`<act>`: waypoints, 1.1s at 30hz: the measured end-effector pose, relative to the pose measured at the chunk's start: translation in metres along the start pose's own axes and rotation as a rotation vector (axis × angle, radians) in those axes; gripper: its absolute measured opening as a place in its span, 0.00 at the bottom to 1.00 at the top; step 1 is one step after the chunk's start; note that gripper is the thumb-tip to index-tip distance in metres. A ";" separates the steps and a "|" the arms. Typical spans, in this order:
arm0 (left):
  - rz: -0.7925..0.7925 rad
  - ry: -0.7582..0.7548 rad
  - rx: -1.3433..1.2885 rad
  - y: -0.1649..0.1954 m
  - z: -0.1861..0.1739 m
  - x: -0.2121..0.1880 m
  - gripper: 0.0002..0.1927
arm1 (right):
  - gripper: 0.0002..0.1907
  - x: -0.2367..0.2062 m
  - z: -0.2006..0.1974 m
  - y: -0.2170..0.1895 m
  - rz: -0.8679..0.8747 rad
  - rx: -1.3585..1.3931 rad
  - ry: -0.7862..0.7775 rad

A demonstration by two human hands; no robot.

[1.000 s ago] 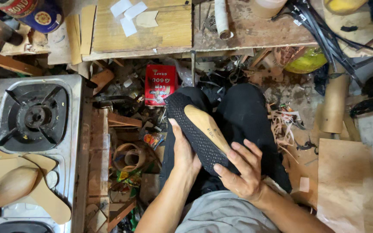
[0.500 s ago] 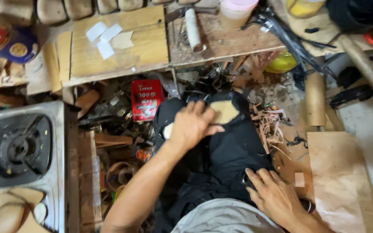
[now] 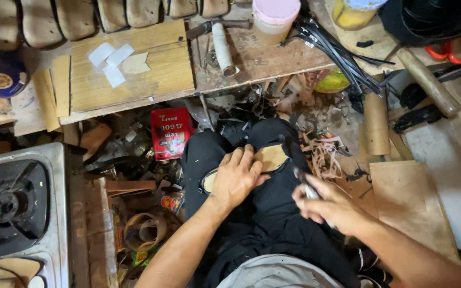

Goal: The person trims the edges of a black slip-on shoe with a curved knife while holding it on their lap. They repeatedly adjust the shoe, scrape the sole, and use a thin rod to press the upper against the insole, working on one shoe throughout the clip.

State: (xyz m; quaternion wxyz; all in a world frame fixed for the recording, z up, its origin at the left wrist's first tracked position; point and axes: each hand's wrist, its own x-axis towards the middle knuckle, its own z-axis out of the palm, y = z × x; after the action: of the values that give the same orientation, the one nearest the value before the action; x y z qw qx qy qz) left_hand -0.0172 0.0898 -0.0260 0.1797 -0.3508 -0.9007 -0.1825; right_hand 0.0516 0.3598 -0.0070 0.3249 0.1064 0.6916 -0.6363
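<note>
Under the flattened fingers (image 3: pixel 241 162) of the left hand (image 3: pixel 236 178) lies a tan leather sole piece (image 3: pixel 270 157), pressed down onto the person's lap in black trousers (image 3: pixel 273 213); those fingers are spread and laid flat on top rather than curled around it, so the hand pins the piece without gripping it. The piece runs on a slant, its long axis going from the lower left, where a pale end peeks out by the heel of the hand, up to the right, where the bare tan part shows beyond the fingertips. The right hand (image 3: pixel 324 205) sits just beside that piece, lower and to the right, and is closed around a slim tool (image 3: pixel 301 178) whose tip points up and left toward the exposed end of the leather; what kind of tool it is cannot be told, since most of it is hidden in the fist. The left hand is the one on the piece, the right the nearer to its free end. Further out, leather scraps (image 3: pixel 324 157) litter the floor, a red packet (image 3: pixel 171 133) lies to the left, a wooden table (image 3: pixel 134 74) crosses the top, and a gas stove (image 3: pixel 14 205) stands at the far left
</note>
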 end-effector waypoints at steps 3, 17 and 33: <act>-0.004 0.012 0.005 0.000 0.000 -0.002 0.21 | 0.16 0.031 -0.003 -0.029 0.028 -0.235 -0.042; -0.008 0.043 0.045 -0.002 0.006 -0.009 0.19 | 0.10 0.084 0.010 -0.088 0.198 -0.600 -0.084; 0.119 0.005 0.109 -0.005 0.007 -0.007 0.18 | 0.15 0.053 0.014 -0.070 -0.046 -0.986 0.087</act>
State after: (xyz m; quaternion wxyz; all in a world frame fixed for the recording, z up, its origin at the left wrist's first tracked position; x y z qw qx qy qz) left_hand -0.0172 0.0855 -0.0358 0.2113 -0.3931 -0.8864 -0.1232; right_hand -0.0239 0.3206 0.0195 0.2935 -0.0487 0.9253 -0.2353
